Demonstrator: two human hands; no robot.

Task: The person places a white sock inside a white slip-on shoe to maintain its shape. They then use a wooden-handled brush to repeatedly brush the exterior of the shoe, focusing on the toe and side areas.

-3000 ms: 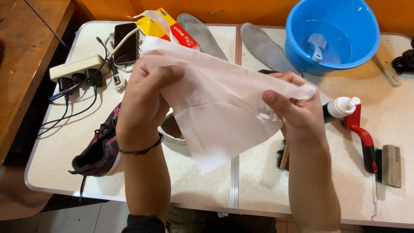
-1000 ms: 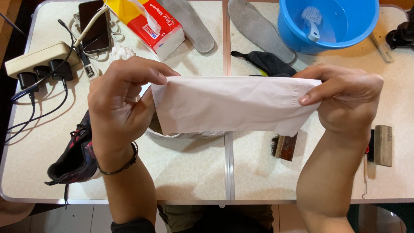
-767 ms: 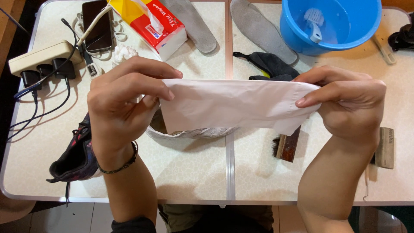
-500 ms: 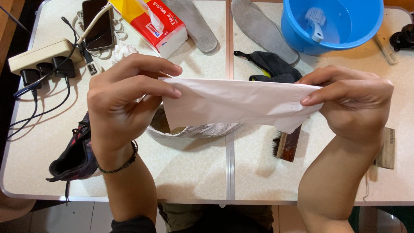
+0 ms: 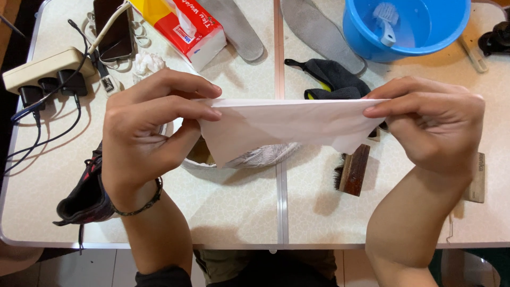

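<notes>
— Table (image 5: 228, 212) first, since it's the biggest thing here: pale top, a seam running down the middle. What sits on it?

— Blue basin (image 5: 406, 29) at the far right with a white brush (image 5: 383, 24) inside. Two grey insoles (image 5: 319, 32) lie beside it, and a red and yellow tissue box (image 5: 183, 26) is further left.

— And the hands?

— Both are raised over the table, holding a white tissue sheet (image 5: 281, 125) stretched flat between them. Left hand (image 5: 146, 138) pinches its left edge between thumb and the first two fingers, pressed together. Right hand (image 5: 433, 125) pinches the right edge the same way, the other fingers curled in.

— Anything under the sheet?

— A white shoe (image 5: 255, 158), mostly hidden, shows just below it. A dark shoe (image 5: 85, 196) lies at the left edge, partly behind the left wrist.

— Smaller things?

— Dark grey cloth (image 5: 334, 79) just behind the sheet, a wooden brush (image 5: 351, 171) below its right corner, a power strip (image 5: 42, 72) and a phone (image 5: 113, 29) at far left, then a crumpled tissue (image 5: 147, 62).
</notes>
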